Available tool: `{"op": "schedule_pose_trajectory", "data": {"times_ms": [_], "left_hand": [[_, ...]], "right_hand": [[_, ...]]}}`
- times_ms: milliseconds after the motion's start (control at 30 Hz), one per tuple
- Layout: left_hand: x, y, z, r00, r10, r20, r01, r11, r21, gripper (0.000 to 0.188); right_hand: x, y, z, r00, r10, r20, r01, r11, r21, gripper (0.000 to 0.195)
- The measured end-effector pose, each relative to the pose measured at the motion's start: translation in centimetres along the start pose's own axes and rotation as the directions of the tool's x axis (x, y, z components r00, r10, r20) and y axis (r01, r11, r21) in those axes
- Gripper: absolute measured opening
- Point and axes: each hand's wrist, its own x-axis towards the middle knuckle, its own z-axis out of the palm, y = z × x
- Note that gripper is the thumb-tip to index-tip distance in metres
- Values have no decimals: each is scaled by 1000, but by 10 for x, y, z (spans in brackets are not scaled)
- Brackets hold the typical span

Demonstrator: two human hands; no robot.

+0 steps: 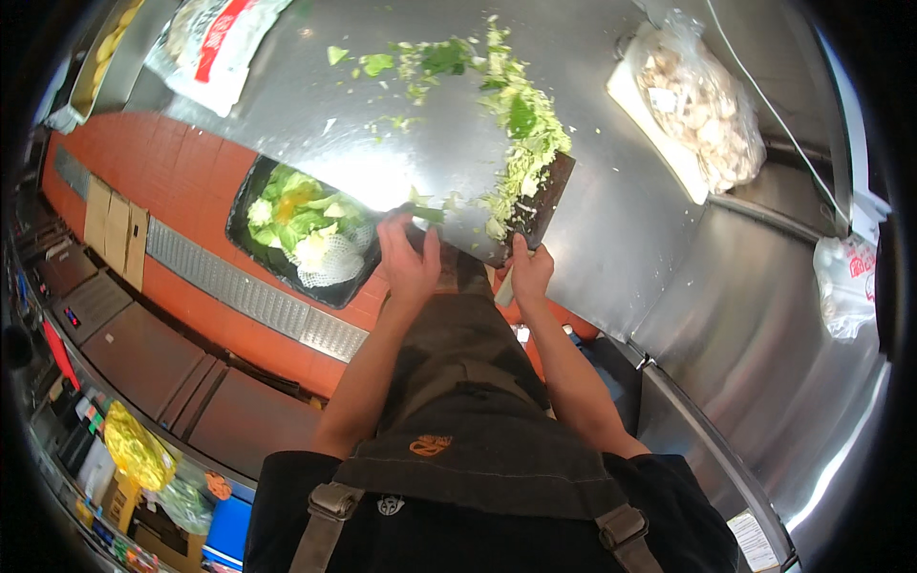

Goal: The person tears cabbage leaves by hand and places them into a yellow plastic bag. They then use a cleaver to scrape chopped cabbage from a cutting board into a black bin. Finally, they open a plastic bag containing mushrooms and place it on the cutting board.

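Observation:
My right hand [530, 276] grips a cleaver by its pale handle [505, 290]. Its wide dark blade [555, 197] lies flat-looking at the steel table's near edge, partly covered by shredded lettuce [529, 154]. That lettuce runs in a curved band away from me across the steel table [458, 136]. At the table's front edge, my left hand [410, 254] has its thumb apart from the fingers, beside a blurred green leaf piece [428, 213]; whether it holds anything is unclear. Below and left, a black bin [243, 247] contains lettuce leaves [286, 204] and white foam netting [329, 263].
A bag of pale chunks [706, 107] rests on a white board [663, 136] at the right. A white-and-red package [218, 50] lies at the table's far left. Red floor tiles [179, 165] and a metal floor strip [236, 268] run left. A plastic bag [845, 286] hangs far right.

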Motion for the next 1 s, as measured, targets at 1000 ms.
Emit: {"op": "schedule_pose_trajectory", "data": {"times_ms": [1000], "left_hand": [[-145, -360, -77, 350, -922, 166, 846, 235, -478, 28]], "right_hand": [[10, -60, 142, 992, -6, 127, 18, 996, -88, 36]]}}
